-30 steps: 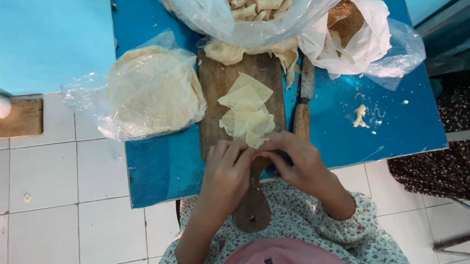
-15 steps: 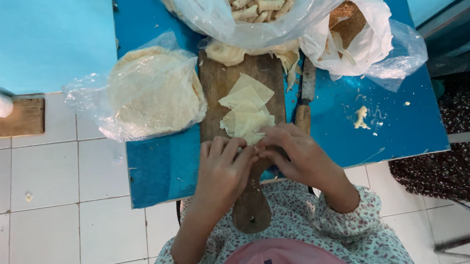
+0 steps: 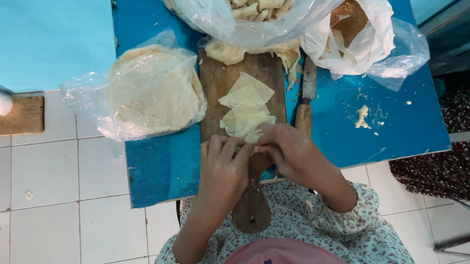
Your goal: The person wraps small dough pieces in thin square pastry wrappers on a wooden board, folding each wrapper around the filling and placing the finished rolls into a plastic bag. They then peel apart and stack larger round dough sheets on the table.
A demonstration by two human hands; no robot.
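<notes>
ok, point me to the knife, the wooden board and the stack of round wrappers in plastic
knife (image 3: pixel 305 103): head view, where blade meets wooden handle
wooden board (image 3: pixel 214 88): head view, bare left part
stack of round wrappers (image 3: pixel 150 88): head view, middle of top sheet

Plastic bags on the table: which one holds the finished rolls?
The clear bag at the table's far edge, beyond the wooden board. The left bag holds flat round wrappers.

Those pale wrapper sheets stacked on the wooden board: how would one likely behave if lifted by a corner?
The wrapper sheets look very thin, with edges overlapping unevenly, so one would probably droop, not stay flat. They seem light and might tear if pulled hard. Both the left hand and right hand pinch at the stack's near edge, which hints the sheets may cling together.
</notes>
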